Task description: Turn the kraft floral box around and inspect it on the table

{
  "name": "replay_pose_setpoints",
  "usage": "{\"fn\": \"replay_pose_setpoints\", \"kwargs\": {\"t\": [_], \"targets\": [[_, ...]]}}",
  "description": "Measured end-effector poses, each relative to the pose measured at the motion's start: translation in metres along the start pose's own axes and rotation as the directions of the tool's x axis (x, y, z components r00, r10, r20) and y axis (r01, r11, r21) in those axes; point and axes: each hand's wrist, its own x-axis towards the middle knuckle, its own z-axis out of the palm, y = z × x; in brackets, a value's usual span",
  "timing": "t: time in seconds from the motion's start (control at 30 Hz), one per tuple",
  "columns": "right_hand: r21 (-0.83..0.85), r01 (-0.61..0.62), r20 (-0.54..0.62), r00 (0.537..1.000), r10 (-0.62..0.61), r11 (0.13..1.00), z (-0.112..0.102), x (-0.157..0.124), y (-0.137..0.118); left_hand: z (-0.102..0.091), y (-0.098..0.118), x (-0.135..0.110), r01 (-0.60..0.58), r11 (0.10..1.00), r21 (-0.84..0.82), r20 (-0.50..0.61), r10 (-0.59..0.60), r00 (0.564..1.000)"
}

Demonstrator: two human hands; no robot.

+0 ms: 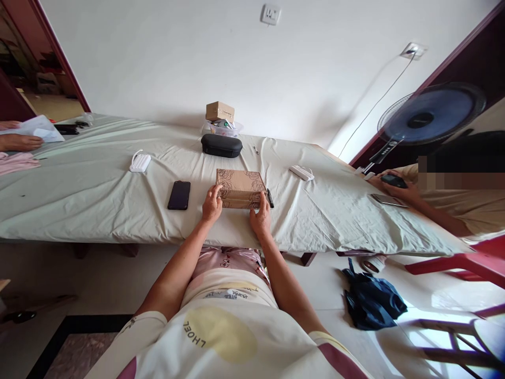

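A brown cardboard box (240, 185) printed with rose outlines lies near the front edge of a table covered with a pale green sheet (98, 189). My left hand (212, 205) grips its near left corner, thumb on top. My right hand (261, 217) holds the near right corner, fingers curled against the side. A black marker (270, 198) lies just right of the box. A black phone (179, 195) lies flat to the left of my left hand.
Behind the box are a black zip case (221, 145), a plastic tub with a small carton (220, 111) on top, and two white power strips (140, 162) (302, 172). A person at right holds a phone (393, 181). Another person's hand (19, 141) rests far left. A fan (430, 113) stands right.
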Motion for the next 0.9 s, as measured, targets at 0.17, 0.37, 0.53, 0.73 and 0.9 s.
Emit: {"fn": "replay_pose_setpoints", "kwargs": {"t": [0.17, 0.37, 0.53, 0.73, 0.9], "targets": [[0.013, -0.014, 0.005, 1.0, 0.014, 1.0, -0.0006, 0.0002, -0.0011, 0.0009, -0.0011, 0.0009, -0.026, 1.0, -0.013, -0.018, 0.026, 1.0], [0.021, -0.03, 0.009, 1.0, 0.03, 0.999, -0.0007, -0.0003, -0.0028, 0.0015, -0.0044, 0.0023, -0.048, 0.999, -0.004, -0.02, 0.048, 0.999], [0.032, -0.033, 0.013, 0.999, 0.032, 0.999, -0.0003, -0.0001, -0.0022, 0.0021, -0.0049, -0.0003, -0.039, 0.999, 0.019, -0.02, 0.039, 0.999], [0.039, -0.041, 0.013, 0.999, 0.041, 0.998, -0.0002, 0.0003, -0.0023, 0.0001, -0.0026, -0.0002, -0.033, 0.999, -0.003, -0.008, 0.033, 0.999], [0.022, -0.029, 0.008, 1.0, 0.029, 0.999, -0.0021, 0.0, -0.0032, 0.0018, -0.0002, 0.0059, -0.034, 0.999, -0.003, -0.055, 0.033, 0.998]]}}
